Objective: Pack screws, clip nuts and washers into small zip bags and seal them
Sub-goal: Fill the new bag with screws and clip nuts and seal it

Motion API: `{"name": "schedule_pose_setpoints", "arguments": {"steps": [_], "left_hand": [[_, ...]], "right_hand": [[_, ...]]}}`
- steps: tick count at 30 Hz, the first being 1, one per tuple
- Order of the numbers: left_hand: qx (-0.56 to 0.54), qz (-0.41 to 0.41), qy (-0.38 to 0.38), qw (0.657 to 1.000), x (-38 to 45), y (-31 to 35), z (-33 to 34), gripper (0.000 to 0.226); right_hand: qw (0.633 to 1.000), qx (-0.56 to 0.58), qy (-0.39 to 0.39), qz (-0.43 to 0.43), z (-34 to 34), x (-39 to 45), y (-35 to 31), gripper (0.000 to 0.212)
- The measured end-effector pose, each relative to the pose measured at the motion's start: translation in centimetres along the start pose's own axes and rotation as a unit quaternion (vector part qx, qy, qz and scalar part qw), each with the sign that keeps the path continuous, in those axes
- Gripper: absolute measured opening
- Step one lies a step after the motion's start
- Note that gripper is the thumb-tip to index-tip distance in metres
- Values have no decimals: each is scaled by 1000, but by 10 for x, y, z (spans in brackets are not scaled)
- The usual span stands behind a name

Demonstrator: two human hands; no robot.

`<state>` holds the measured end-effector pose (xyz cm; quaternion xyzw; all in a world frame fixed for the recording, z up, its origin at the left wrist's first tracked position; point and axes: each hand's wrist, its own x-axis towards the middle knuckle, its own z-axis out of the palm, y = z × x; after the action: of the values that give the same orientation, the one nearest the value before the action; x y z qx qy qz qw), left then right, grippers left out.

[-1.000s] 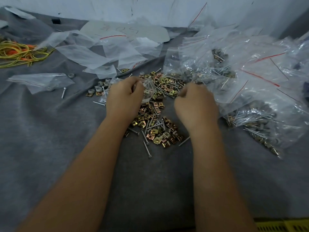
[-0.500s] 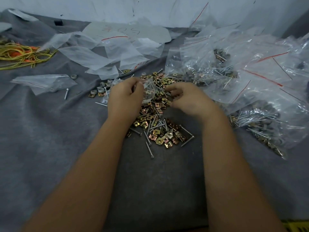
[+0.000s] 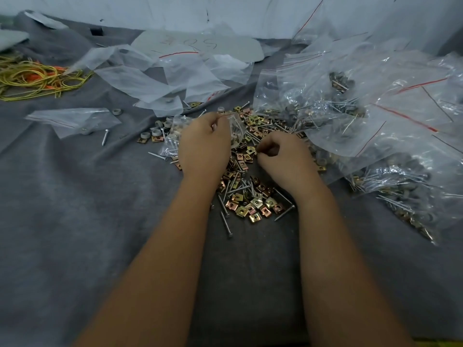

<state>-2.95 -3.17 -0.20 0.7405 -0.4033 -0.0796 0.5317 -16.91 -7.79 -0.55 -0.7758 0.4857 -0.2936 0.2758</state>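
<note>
A grey cloth covered our work surface, filled zip bags heaped at right. Loose clip nuts and screws lay between our wrists. Our left hand gripped a small bag; our right hand pinched something tiny, which we could not identify.

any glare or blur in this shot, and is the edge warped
Head view: soft, dim, even light with faint shadows; small glints on the filled bags at right, no heavy glare. The left hand holding a bag, the right hand and the clip nuts are fairly sharp; the rubber bands look softer. The wide-angle lens bends the wall line at the top.
</note>
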Motion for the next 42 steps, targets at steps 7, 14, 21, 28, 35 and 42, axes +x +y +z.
{"name": "schedule_pose_setpoints", "arguments": {"steps": [7,14,21,28,35,42], "left_hand": [[-39,20,-33,999,-4,-4,-3,28],[-5,47,-44,998,-8,-4,-3,28],[-1,40,-44,998,-7,-4,-4,28],[53,50,-53,996,-6,-3,-3,25],[43,50,-46,997,-7,-3,-2,25],[-12,35,-24,999,-5,-3,-3,27]], "right_hand": [[1000,12,16,-11,2,2,5,26],[993,95,60,-29,6,2,-4,29],[996,24,90,-7,5,6,-2,15],[994,11,103,-32,6,-2,-7,19],[972,184,142,-25,8,-1,-20,18],[984,144,60,-90,29,2,-45,25]]}}
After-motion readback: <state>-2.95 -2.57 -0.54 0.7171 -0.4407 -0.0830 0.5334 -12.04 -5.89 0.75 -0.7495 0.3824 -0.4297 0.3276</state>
